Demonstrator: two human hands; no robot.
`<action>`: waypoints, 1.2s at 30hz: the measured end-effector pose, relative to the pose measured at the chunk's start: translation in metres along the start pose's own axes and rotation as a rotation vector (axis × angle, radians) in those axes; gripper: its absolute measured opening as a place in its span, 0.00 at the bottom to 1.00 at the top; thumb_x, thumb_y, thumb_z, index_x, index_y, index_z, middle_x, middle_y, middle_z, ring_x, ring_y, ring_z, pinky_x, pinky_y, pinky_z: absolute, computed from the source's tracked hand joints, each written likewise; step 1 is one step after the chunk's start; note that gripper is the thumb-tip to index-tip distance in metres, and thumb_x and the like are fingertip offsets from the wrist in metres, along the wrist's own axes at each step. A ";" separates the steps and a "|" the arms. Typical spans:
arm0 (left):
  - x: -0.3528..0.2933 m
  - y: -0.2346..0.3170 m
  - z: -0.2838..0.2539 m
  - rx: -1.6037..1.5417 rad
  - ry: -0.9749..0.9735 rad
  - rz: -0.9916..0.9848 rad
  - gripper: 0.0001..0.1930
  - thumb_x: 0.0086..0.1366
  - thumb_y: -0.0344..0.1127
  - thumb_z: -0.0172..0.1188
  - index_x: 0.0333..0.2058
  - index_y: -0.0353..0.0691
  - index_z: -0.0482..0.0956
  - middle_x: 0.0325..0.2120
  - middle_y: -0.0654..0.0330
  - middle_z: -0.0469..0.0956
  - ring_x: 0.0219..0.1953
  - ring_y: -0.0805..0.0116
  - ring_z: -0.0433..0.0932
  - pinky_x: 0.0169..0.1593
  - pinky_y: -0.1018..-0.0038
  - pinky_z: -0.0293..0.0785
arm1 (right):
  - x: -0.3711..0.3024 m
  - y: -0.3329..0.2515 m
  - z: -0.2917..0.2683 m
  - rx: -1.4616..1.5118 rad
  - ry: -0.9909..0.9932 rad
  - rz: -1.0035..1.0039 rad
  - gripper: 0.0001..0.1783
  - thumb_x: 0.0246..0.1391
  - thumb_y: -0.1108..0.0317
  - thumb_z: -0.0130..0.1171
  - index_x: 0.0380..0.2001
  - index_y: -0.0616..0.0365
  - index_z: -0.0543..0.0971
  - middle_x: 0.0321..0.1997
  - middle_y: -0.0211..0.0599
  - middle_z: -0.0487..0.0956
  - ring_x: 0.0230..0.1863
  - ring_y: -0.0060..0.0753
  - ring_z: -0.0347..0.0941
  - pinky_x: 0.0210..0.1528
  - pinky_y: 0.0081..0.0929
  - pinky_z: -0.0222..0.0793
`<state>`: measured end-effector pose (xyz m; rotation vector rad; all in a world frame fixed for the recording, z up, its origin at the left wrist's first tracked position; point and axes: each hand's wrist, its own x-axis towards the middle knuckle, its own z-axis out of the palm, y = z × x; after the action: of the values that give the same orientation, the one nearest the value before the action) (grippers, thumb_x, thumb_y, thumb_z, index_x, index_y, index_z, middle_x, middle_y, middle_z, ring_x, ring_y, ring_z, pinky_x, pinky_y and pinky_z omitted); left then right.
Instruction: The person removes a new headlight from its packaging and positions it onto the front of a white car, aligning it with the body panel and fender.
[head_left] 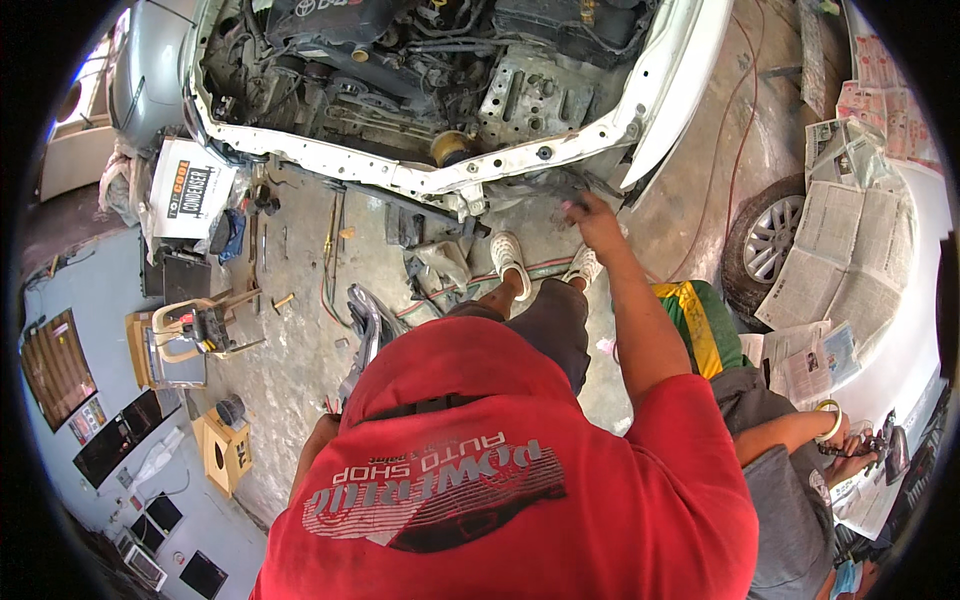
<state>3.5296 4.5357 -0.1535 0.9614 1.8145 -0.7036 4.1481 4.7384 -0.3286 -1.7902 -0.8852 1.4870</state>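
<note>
Stretched out ahead, my right hand (600, 226) is closed just past my right shoe, close to the front of a white car frame (415, 178). A small pinkish thing shows at its fingertips, too small to name. My left arm hangs by my side; my left hand (320, 438) is mostly hidden behind my red shirt (560, 500), and its fingers do not show. Nearest to it is a car headlight (372, 325) on the floor. Within the open front of the car lies the engine (345, 45), with a round brownish part (452, 148) behind the crossbar.
A co-worker in grey (785, 490) at right handles a dark part (880, 445) over a newspaper-covered white panel (835, 240). A wheel (770, 240) stands beside it. Hoses (440, 292) cross the floor. At left are a chair (205, 328), a hammer (284, 300) and boxes (222, 452).
</note>
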 end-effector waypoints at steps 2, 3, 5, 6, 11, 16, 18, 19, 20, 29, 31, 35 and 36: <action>-0.006 -0.004 0.005 -0.006 0.002 -0.010 0.23 0.58 0.47 0.66 0.38 0.27 0.83 0.33 0.44 0.84 0.35 0.54 0.82 0.40 0.61 0.76 | -0.013 -0.006 -0.010 0.114 0.019 -0.018 0.16 0.58 0.63 0.64 0.43 0.64 0.80 0.33 0.32 0.79 0.38 0.26 0.73 0.44 0.28 0.69; -0.008 -0.006 0.007 -0.008 0.001 -0.013 0.23 0.58 0.47 0.66 0.38 0.27 0.83 0.33 0.44 0.84 0.35 0.54 0.82 0.40 0.61 0.76 | -0.022 -0.003 -0.019 0.168 0.026 -0.025 0.15 0.58 0.63 0.64 0.43 0.64 0.80 0.33 0.31 0.79 0.38 0.26 0.73 0.43 0.27 0.68; -0.005 -0.004 0.005 0.000 -0.002 -0.004 0.24 0.58 0.47 0.66 0.38 0.27 0.83 0.34 0.44 0.84 0.36 0.54 0.82 0.41 0.61 0.76 | -0.043 0.034 -0.038 0.160 -0.023 0.017 0.13 0.59 0.63 0.63 0.42 0.60 0.81 0.32 0.27 0.78 0.34 0.23 0.70 0.40 0.24 0.66; -0.004 -0.003 0.005 0.001 -0.002 0.001 0.24 0.58 0.48 0.66 0.38 0.27 0.83 0.34 0.44 0.84 0.36 0.54 0.82 0.41 0.61 0.76 | -0.051 0.050 -0.047 0.227 0.032 0.035 0.12 0.59 0.63 0.63 0.42 0.59 0.81 0.31 0.26 0.77 0.33 0.23 0.70 0.39 0.24 0.66; 0.003 -0.002 0.004 0.025 -0.008 0.012 0.24 0.57 0.48 0.66 0.38 0.27 0.83 0.34 0.43 0.83 0.37 0.53 0.82 0.41 0.61 0.76 | -0.040 0.039 -0.059 0.566 0.190 0.046 0.11 0.55 0.66 0.59 0.39 0.59 0.81 0.32 0.27 0.78 0.31 0.25 0.72 0.39 0.27 0.68; 0.009 0.004 0.005 0.035 -0.006 0.014 0.24 0.57 0.49 0.65 0.38 0.28 0.83 0.34 0.43 0.83 0.37 0.52 0.82 0.41 0.61 0.76 | -0.073 0.040 -0.039 -0.900 -0.426 -0.063 0.22 0.46 0.52 0.62 0.46 0.43 0.84 0.48 0.45 0.83 0.56 0.51 0.76 0.63 0.61 0.61; 0.013 0.009 0.005 0.039 -0.006 0.024 0.25 0.57 0.49 0.65 0.38 0.28 0.83 0.35 0.43 0.83 0.38 0.52 0.82 0.42 0.61 0.76 | -0.079 0.062 -0.008 -1.046 -0.465 -0.061 0.23 0.48 0.56 0.59 0.47 0.48 0.83 0.56 0.43 0.80 0.62 0.54 0.71 0.65 0.79 0.48; 0.015 0.013 0.006 0.036 -0.008 0.026 0.25 0.57 0.50 0.65 0.38 0.28 0.83 0.35 0.43 0.83 0.38 0.52 0.82 0.42 0.61 0.76 | -0.076 0.070 0.011 -1.138 -0.470 -0.066 0.27 0.48 0.58 0.59 0.55 0.45 0.78 0.61 0.45 0.75 0.65 0.54 0.67 0.68 0.76 0.47; 0.015 0.014 0.005 0.038 -0.010 0.029 0.25 0.57 0.50 0.65 0.38 0.28 0.83 0.35 0.43 0.83 0.38 0.52 0.82 0.42 0.61 0.76 | -0.075 0.075 0.032 -1.227 -0.477 -0.068 0.34 0.48 0.61 0.59 0.62 0.41 0.74 0.66 0.47 0.71 0.69 0.55 0.64 0.70 0.72 0.45; 0.016 0.019 0.006 0.073 -0.031 0.038 0.25 0.56 0.51 0.65 0.38 0.29 0.84 0.36 0.42 0.83 0.39 0.51 0.82 0.42 0.60 0.76 | -0.019 0.076 0.082 -0.843 0.072 0.032 0.45 0.44 0.70 0.59 0.69 0.57 0.60 0.72 0.58 0.58 0.68 0.62 0.62 0.63 0.51 0.68; 0.010 0.010 0.013 0.055 -0.028 0.014 0.26 0.56 0.51 0.65 0.38 0.29 0.84 0.36 0.41 0.83 0.39 0.50 0.82 0.43 0.60 0.76 | -0.004 0.041 0.068 -0.793 0.222 -0.247 0.40 0.49 0.67 0.59 0.68 0.59 0.62 0.72 0.61 0.57 0.62 0.67 0.67 0.63 0.52 0.67; 0.015 0.011 0.013 0.076 -0.038 0.024 0.26 0.56 0.52 0.65 0.38 0.30 0.84 0.36 0.41 0.82 0.40 0.50 0.82 0.43 0.60 0.76 | 0.046 -0.001 0.040 -0.851 0.134 -0.189 0.40 0.48 0.68 0.60 0.67 0.58 0.63 0.69 0.59 0.63 0.63 0.60 0.68 0.63 0.45 0.69; 0.013 0.011 0.013 0.083 -0.041 0.024 0.26 0.56 0.52 0.65 0.38 0.30 0.84 0.36 0.41 0.82 0.40 0.50 0.82 0.43 0.60 0.76 | 0.055 -0.003 0.038 -0.865 0.047 -0.092 0.41 0.47 0.68 0.63 0.67 0.57 0.64 0.68 0.58 0.64 0.62 0.59 0.69 0.63 0.44 0.69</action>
<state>3.5416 4.5360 -0.1714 1.0140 1.7467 -0.7835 4.1179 4.7874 -0.3631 -2.2995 -1.7351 1.0496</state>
